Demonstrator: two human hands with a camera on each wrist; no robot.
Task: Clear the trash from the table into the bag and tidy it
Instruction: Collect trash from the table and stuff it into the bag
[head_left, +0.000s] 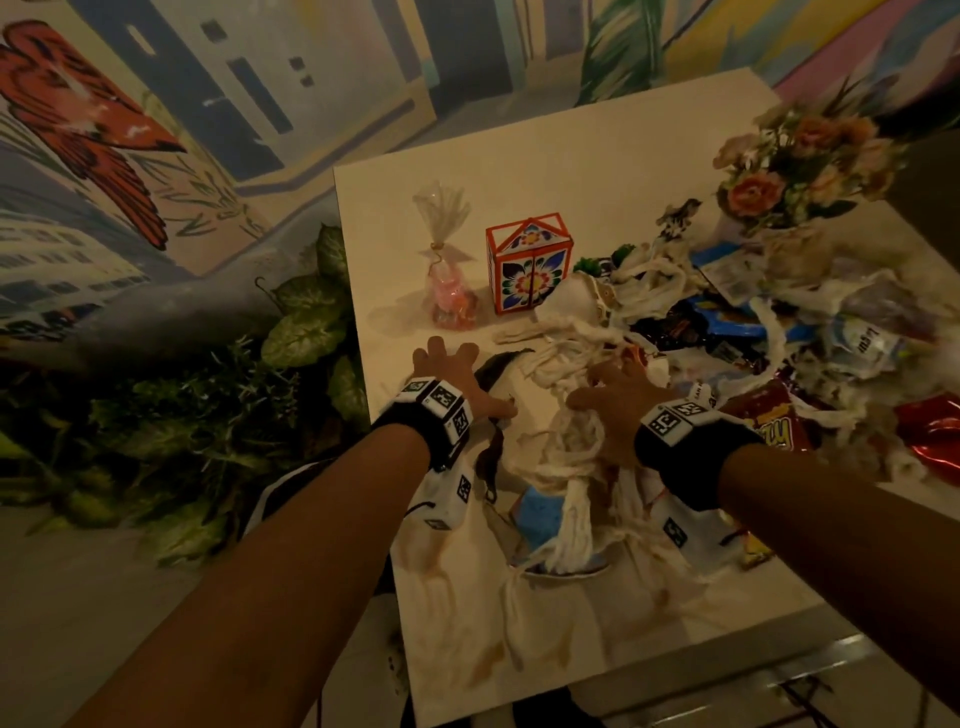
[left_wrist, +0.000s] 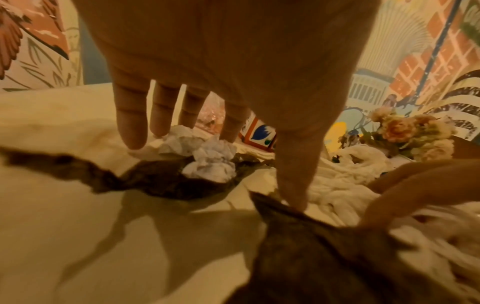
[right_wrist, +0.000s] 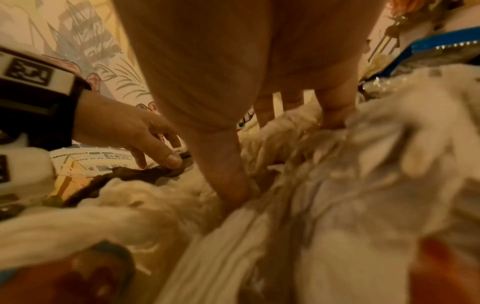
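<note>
My left hand (head_left: 451, 382) hangs spread wide over the pale surface (head_left: 410, 208), its thumb tip pressing the dark brown strap (left_wrist: 161, 181) of the cream cloth bag (head_left: 467, 613) that lies flat at the near edge. My right hand (head_left: 615, 400) digs bent fingers into the heap of white shredded paper strips (head_left: 566, 462) piled at the bag's mouth; I cannot tell whether it has them gripped. Crumpled wrappers (head_left: 779, 415) litter the right side. A red-framed floral box (head_left: 527, 267) stands farther back.
</note>
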